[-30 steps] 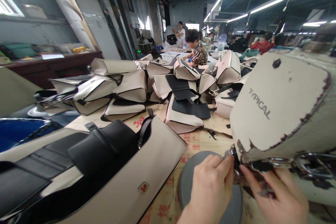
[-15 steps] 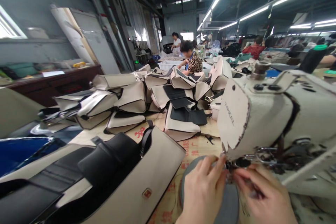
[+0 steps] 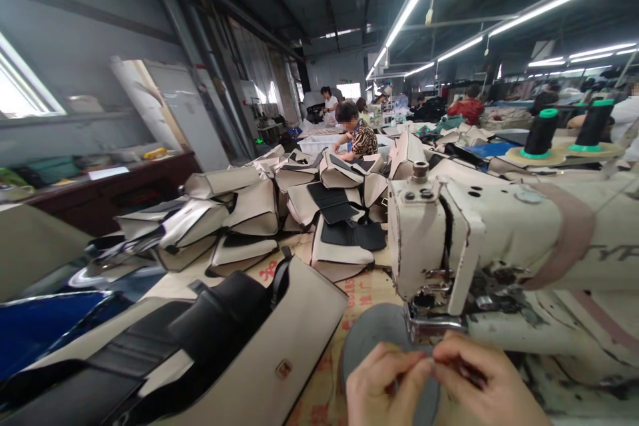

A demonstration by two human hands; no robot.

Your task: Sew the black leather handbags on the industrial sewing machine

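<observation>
Both my hands are at the front of an off-white industrial sewing machine [image 3: 519,226], just below and before its needle end. The thumb and forefinger of my left hand [image 3: 382,383] are pinched together. My right hand [image 3: 486,379] pinches as well, its fingertips almost touching those of the left. Whatever is between the fingertips is too small to make out. A grey round plate [image 3: 367,336] lies under and behind my left hand. To the left, a beige handbag [image 3: 294,319] with black parts and a small metal emblem lies on the wooden table [image 3: 319,379].
Several more beige and black bags [image 3: 252,206] are heaped behind on the table. A blue bin [image 3: 54,323] stands at the left. Black thread cones [image 3: 540,134] rise behind the machine. A co-worker in a patterned top [image 3: 363,138] sits beyond the heap.
My hands have drawn down and toward me, away from the machine's needle area, and come together at the fingertips. The view has shifted, showing more of the machine and the thread cones.
</observation>
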